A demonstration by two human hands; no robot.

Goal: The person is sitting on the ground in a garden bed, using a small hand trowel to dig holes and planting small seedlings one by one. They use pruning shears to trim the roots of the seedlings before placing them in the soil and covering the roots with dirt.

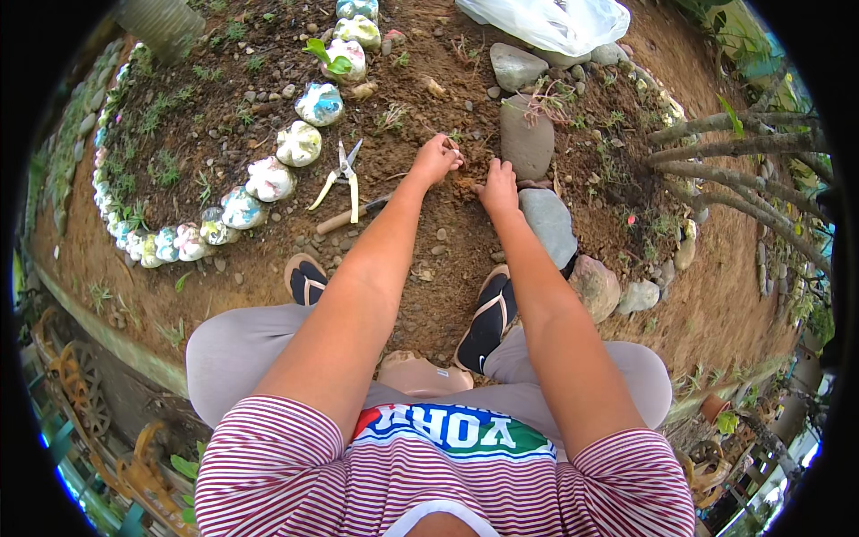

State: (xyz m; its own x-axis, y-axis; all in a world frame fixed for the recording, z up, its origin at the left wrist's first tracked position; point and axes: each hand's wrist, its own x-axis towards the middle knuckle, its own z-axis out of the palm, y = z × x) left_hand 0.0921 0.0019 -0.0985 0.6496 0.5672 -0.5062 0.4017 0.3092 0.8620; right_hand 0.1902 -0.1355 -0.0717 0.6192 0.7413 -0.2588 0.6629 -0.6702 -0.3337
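Note:
My left hand (437, 160) hovers low over the brown soil, its fingers curled together near a small green sprig (455, 136); whether it grips the sprig cannot be told. Close by on the right, my right hand (498, 186) rests at the soil beside a flat grey-brown stone (527, 137), fingers bent downward, with nothing clearly visible in them. Below that stone lies a blue-grey stone (547, 225), partly behind my right forearm. Pruning shears (343, 176) with pale handles lie spread on the ground to the left. A tool's wooden handle (342, 220) pokes out beneath them, its dark metal end partly behind my left forearm.
Painted stones (270, 179) edge a curved bed at left. A white plastic bag (557, 23) sits at the top by a grey rock (517, 67). Bare branches (745, 144) reach in from the right. More rocks (594, 288) border the right bed. Pulled weeds (550, 101) lie on the stone.

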